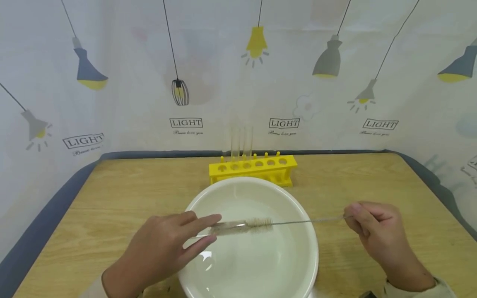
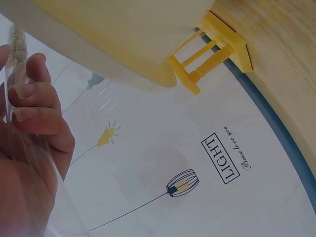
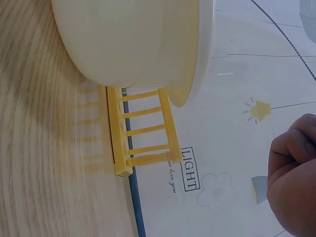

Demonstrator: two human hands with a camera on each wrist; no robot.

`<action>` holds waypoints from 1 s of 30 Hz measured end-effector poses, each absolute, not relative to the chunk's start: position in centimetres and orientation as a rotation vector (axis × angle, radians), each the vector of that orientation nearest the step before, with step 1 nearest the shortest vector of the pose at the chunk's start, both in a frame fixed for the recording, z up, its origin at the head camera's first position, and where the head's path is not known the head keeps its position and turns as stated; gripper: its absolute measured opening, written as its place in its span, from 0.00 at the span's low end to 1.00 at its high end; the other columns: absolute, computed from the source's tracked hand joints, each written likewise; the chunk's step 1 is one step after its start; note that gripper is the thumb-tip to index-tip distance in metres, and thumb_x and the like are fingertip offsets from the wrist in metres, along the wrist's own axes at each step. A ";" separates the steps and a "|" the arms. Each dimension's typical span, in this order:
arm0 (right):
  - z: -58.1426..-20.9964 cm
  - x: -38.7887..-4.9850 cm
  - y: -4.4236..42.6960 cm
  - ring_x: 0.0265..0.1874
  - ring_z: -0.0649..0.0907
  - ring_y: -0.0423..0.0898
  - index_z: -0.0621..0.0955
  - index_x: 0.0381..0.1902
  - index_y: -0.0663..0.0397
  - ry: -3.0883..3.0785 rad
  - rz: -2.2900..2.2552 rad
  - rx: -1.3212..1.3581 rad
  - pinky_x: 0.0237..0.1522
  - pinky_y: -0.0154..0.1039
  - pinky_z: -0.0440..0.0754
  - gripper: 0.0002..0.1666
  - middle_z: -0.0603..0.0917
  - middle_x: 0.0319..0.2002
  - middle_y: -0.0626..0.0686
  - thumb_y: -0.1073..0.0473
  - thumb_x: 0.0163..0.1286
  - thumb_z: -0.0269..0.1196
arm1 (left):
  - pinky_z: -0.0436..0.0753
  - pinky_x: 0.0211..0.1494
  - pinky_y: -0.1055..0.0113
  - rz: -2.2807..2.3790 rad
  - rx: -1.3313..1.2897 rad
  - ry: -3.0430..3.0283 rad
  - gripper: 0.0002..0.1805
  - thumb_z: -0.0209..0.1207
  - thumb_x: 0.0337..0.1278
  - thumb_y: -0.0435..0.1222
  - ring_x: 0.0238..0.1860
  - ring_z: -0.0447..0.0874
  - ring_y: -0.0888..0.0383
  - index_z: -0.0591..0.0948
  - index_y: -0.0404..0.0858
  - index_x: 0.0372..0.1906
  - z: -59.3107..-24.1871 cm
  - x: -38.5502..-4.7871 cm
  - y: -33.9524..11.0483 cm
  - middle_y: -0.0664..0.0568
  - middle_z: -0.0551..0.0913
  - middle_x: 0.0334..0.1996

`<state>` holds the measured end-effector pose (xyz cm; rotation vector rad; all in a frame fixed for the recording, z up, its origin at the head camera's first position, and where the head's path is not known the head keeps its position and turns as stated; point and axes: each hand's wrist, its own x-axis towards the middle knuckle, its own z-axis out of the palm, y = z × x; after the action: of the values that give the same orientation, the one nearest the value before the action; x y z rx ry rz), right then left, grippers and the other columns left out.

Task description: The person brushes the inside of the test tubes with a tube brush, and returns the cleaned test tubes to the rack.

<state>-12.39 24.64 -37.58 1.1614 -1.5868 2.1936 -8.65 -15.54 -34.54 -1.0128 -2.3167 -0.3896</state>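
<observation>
One tube (image 1: pixel 230 227): left hand (image 1: pixel 164 240) | brush (image 1: pixel 261 224), partly inside: right hand (image 1: pixel 378 231)

1. Up high, the head camera looks forward and down, taking in the bowl (image 1: pixel 268 260), left hand (image 1: pixel 164 240), right hand (image 1: pixel 380 238) and printed backdrop (image 1: pixel 223 82).
2. Lower and closer, the left wrist camera, turned sideways, catches the bowl's outer side.
3. Now the right wrist camera, also sideways, looks low across the tabletop (image 3: pixel 59 148).
4. All three views share bowl, yellow rack (image 1: pixel 253 167) and backdrop!
</observation>
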 end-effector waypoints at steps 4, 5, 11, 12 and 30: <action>-37.6 -12.6 24.9 0.17 0.56 0.42 0.56 0.15 0.59 -1.588 2.207 1.157 0.18 0.36 0.52 0.28 0.56 0.16 0.50 0.87 0.70 0.29 | 0.65 0.21 0.78 -0.392 -1.015 -2.309 0.23 0.44 0.76 0.55 0.18 0.67 0.70 0.86 0.51 0.52 -34.5 -8.7 -15.7 0.62 0.78 0.22; -37.6 -12.6 24.9 0.16 0.55 0.42 0.56 0.15 0.59 -1.583 2.213 1.169 0.19 0.36 0.52 0.28 0.55 0.16 0.50 0.87 0.70 0.29 | 0.65 0.21 0.78 -0.391 -1.014 -2.309 0.23 0.44 0.76 0.55 0.18 0.67 0.70 0.86 0.51 0.53 -34.5 -8.7 -15.7 0.62 0.78 0.22; -38.0 -12.7 25.1 0.17 0.54 0.41 0.55 0.15 0.58 -1.536 2.256 1.205 0.20 0.35 0.52 0.28 0.52 0.16 0.49 0.85 0.71 0.27 | 0.65 0.19 0.78 -0.384 -1.016 -2.257 0.24 0.43 0.77 0.55 0.18 0.68 0.70 0.86 0.50 0.52 -34.6 -8.9 -15.7 0.62 0.78 0.22; -38.0 -12.7 25.1 0.17 0.54 0.41 0.55 0.15 0.58 -1.537 2.260 1.200 0.20 0.35 0.52 0.28 0.52 0.16 0.49 0.85 0.71 0.27 | 0.65 0.19 0.78 -0.380 -1.014 -2.256 0.24 0.43 0.77 0.55 0.18 0.68 0.70 0.86 0.50 0.52 -34.5 -8.9 -15.7 0.62 0.77 0.22; -38.0 -12.8 25.0 0.14 0.57 0.41 0.56 0.15 0.59 -1.627 2.221 1.222 0.18 0.34 0.54 0.29 0.55 0.16 0.50 0.84 0.72 0.25 | 0.64 0.18 0.77 -0.348 -1.023 -2.254 0.23 0.44 0.77 0.53 0.16 0.66 0.68 0.87 0.48 0.51 -34.3 -8.9 -15.8 0.61 0.76 0.20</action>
<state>-12.80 24.99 -37.96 1.2219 -1.6266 2.2215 -8.88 -15.83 -34.32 -1.0232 -2.2544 -0.3478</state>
